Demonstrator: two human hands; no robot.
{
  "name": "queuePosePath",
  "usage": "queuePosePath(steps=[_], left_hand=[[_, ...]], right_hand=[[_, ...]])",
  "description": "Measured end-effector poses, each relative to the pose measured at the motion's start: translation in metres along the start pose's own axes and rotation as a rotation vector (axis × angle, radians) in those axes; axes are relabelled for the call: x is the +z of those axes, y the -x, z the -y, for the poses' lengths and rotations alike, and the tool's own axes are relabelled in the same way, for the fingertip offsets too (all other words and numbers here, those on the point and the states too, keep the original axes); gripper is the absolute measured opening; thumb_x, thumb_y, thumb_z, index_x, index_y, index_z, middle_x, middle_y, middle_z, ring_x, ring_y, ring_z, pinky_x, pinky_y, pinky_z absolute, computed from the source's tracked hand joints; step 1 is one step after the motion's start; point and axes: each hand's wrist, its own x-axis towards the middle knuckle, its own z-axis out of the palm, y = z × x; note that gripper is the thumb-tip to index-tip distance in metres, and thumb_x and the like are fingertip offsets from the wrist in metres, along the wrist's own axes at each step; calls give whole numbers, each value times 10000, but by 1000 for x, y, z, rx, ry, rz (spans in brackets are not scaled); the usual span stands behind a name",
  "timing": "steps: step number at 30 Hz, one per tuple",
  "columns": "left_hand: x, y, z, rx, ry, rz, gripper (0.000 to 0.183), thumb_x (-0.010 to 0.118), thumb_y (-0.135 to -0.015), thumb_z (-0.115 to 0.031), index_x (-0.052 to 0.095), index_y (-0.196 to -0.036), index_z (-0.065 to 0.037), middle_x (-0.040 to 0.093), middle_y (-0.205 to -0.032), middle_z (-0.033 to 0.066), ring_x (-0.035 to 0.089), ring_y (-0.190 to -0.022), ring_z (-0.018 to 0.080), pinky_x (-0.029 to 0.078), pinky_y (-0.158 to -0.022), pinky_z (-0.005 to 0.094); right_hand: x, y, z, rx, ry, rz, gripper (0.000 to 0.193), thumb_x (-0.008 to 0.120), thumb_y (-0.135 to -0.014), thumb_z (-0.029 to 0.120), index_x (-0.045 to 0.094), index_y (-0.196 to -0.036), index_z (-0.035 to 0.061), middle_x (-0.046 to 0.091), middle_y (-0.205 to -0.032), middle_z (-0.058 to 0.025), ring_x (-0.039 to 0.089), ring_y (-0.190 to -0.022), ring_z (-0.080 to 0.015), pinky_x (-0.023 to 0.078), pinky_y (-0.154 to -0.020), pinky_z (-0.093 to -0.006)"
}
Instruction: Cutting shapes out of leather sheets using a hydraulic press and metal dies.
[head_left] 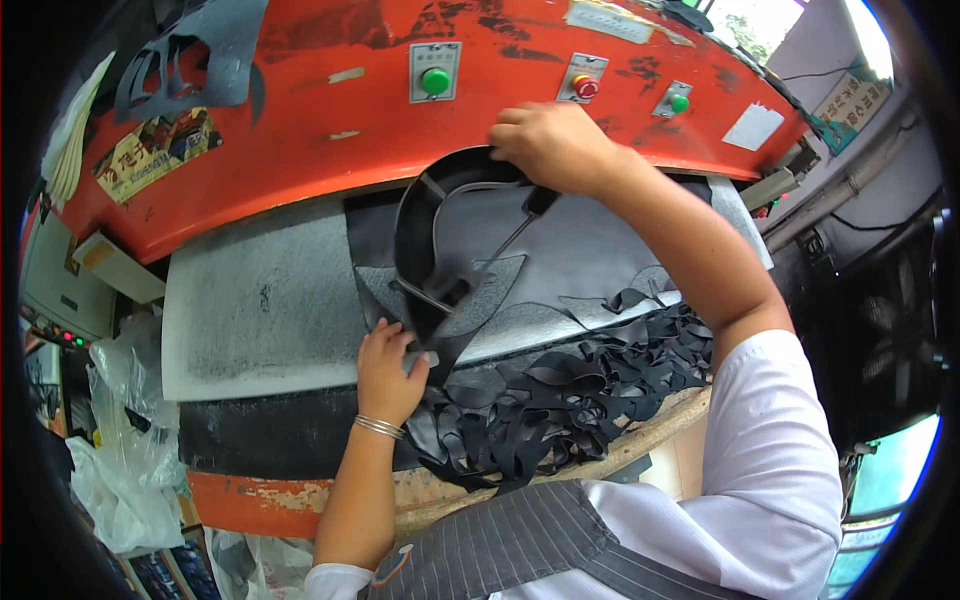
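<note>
My right hand [555,145] is closed on the far rim of a black curved cutting die [412,235], a metal band with crossbars. The die stands tilted above a black sheet of leather-like material [600,240], which has cut-out openings near its front edge. My left hand [388,372], wearing bangles, is at the sheet's near left edge, below the die's lower end. Its fingers are bent beside a small greyish thing [430,358] at the thumb; what they grip is hidden. Under the sheet lies a pale, worn cutting board [260,300].
A heap of black offcuts [560,400] lies along the near edge. Behind the board rises a red machine beam [330,130] with a green button [435,81], a red button [586,87] and another green button [680,103]. Clear plastic bags [125,450] hang at the left.
</note>
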Motion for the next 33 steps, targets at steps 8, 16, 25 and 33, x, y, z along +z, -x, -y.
queuePosePath(steps=[8,16,25,33], left_hand=[[16,-58,3,-167,215,-39,358,689,-802,-218,651,-1112,-42,610,-1041,133,564,-993,321,429,-872,442],[37,-92,0,-10,-87,54,270,736,-760,-231,717,-951,-41,619,-911,53,571,-911,245,392,-845,380],[47,-116,13,-79,97,98,125,749,-732,-119,725,-817,-29,644,-799,66,597,-781,235,431,-750,360],[62,-121,15,-64,47,86,134,766,-704,-80,718,-813,-21,650,-791,62,595,-772,224,431,-762,343]], right_hand=[[139,121,-43,657,-535,-146,209,647,-841,233,678,-895,33,658,-881,-190,623,-874,-382,492,-763,-434],[172,125,-49,714,-463,-21,222,632,-846,251,705,-930,60,676,-917,-176,630,-916,-380,493,-821,-455],[175,195,-60,471,-558,-108,608,679,-833,354,507,-1323,38,563,-1282,-209,522,-1207,-335,346,-1061,-428],[193,212,-65,395,-510,-107,720,757,-731,342,503,-1308,-4,545,-1318,-186,526,-1215,-305,333,-1070,-463]])
